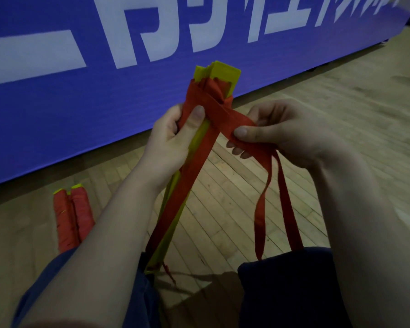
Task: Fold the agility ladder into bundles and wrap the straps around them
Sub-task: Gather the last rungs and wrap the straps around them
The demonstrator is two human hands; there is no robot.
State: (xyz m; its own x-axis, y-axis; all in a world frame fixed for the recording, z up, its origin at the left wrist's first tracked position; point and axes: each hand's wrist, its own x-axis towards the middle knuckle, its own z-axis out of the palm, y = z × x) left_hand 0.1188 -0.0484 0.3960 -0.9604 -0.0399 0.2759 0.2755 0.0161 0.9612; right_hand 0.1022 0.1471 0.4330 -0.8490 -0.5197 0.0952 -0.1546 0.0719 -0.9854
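Both curled: L-grip (173,140) bundle (224,75), R-grip (287,136) strap (227,119)

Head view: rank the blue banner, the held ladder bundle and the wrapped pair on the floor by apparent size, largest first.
1. blue banner
2. held ladder bundle
3. wrapped pair on the floor
The held bundle is nearer the camera, so its lead over the pair is apparent only.

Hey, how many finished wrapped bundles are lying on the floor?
2. The left bundle and the right bundle lie side by side on the wooden floor, lower left, near ends hidden. Others may be offscreen.
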